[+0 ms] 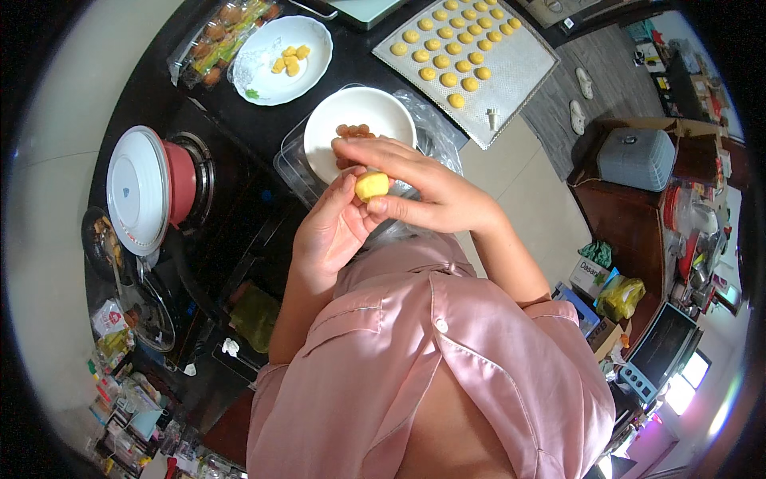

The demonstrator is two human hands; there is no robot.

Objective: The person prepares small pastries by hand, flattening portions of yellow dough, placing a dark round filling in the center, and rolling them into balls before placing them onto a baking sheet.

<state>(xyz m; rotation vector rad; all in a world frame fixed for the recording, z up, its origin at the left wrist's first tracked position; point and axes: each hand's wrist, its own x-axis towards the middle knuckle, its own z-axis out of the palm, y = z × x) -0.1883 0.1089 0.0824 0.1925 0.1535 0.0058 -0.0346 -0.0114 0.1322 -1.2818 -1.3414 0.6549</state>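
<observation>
A small yellow piece of dough (pixel 372 187) is held between my two hands, over the near edge of a white bowl. My left hand (pixel 325 227) cups it from below and the left, fingers curled up against it. From the right, my right hand (pixel 427 182) reaches over it, with the thumb underneath and the fingers stretched across the top. Behind the fingers, the white bowl (pixel 395 120) holds several brown filling balls (pixel 353 130), partly covered by my right hand.
Upper right, a metal baking tray (pixel 511 88) bears rows of yellow dough rounds and a small white fitting (pixel 493 118). A white dish (pixel 267 40) with dough pieces stands upper left, beside a plastic-wrapped pack (pixel 215 40). At left, a red pot (pixel 182 172) sits by the stove burner.
</observation>
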